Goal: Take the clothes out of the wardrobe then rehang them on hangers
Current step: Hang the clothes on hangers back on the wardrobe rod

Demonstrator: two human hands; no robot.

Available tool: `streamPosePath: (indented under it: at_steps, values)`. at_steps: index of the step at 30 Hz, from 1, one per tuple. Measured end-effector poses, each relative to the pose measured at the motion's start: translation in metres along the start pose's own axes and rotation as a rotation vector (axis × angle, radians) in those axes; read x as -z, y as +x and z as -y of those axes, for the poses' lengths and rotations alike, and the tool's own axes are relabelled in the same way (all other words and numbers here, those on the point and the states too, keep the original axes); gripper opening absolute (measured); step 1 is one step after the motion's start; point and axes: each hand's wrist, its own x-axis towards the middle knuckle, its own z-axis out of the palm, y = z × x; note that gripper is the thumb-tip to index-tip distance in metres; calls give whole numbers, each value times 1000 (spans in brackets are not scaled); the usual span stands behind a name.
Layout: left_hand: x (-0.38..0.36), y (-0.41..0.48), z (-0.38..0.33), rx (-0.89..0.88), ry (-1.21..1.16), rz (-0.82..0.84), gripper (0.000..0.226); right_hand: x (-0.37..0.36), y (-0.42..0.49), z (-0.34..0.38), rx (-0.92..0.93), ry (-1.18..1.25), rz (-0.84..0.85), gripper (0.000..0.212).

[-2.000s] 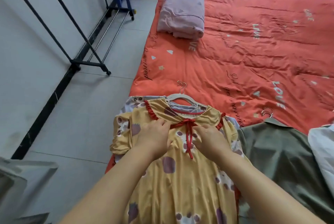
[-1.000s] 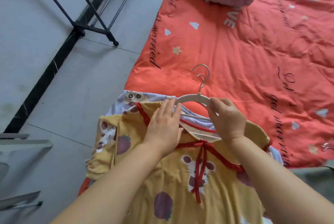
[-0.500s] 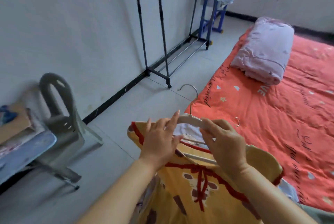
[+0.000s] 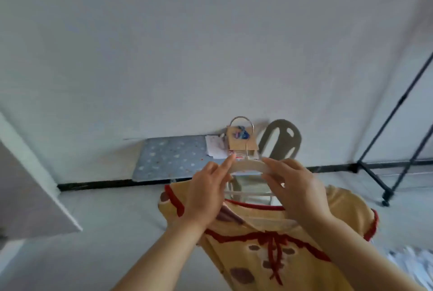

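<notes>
No text, label or number can be read anywhere.

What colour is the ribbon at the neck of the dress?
Red; the ribbon shows clearly in the head view, tied on the yellow dress.
</notes>
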Motion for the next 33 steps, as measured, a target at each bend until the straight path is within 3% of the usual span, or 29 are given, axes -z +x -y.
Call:
streamPosePath:
  at_steps: [7,11,17,28,33]
  values:
    - [186,-29,98,124,305,-253,74,-65,62,181,405,53,36,43]
    - [279,-44,136,176,451,-363,61,-102,94,269,610,189,93,47]
    - [396,-54,193,345,723,-411,61,-172,148,394,894,351,-40,54]
    - [573,-39,292,550,1120,-495,56,-278,250,612,1192,564,-127,57]
    - [643,-39,334,624,1115,-550,47,-313,277,703,1262,637,-146,40]
